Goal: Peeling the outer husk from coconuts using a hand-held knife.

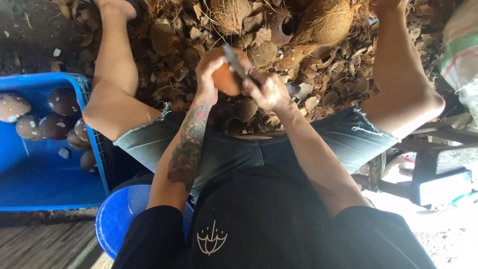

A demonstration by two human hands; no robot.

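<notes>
Now left hand (210, 69) cups one coconut (226, 78); right hand (269, 91) fisted round one knife (238, 66); seven coconuts in blue crate (35, 174)

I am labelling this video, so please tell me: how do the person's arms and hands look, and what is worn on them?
Both hands, left hand and right hand, are bare, without gloves. The forearms are bare too. The left forearm carries a large dark tattoo with red parts. Black short sleeves cover the upper arms. A possible ring on the right hand is too small to tell.
</notes>
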